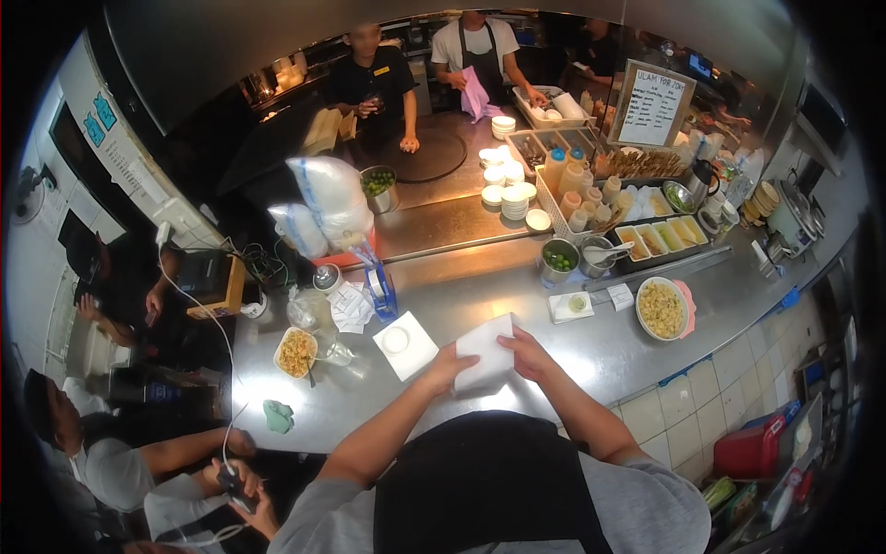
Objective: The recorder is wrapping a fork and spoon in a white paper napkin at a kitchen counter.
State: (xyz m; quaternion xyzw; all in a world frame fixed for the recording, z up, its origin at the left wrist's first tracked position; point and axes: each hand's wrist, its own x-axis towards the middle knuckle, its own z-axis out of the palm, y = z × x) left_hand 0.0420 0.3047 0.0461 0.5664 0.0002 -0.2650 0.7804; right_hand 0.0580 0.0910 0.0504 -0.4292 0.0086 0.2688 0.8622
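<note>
Between my two hands is a white paper bag or folded box [484, 356]; which of these cannot be told. My left hand [450, 367] grips its left side, thumb across the front. On the opposite side, my right hand [524, 353] pinches the edge near the upper right corner. The item is held over the steel counter [443, 298], close to my apron. Just left of it lies a flat white box or stack of paper [415, 360] with a small round white container [396, 339] on top. A tape dispenser [381, 294] stands beyond that.
Left are a bowl of fried rice [295, 353], a clear cup [338, 353] and a green cloth [278, 416]. A larger rice bowl [661, 309] sits right. Behind are a pot of green citrus [559, 257] and sauce bottles [571, 180]. People stand opposite and at left.
</note>
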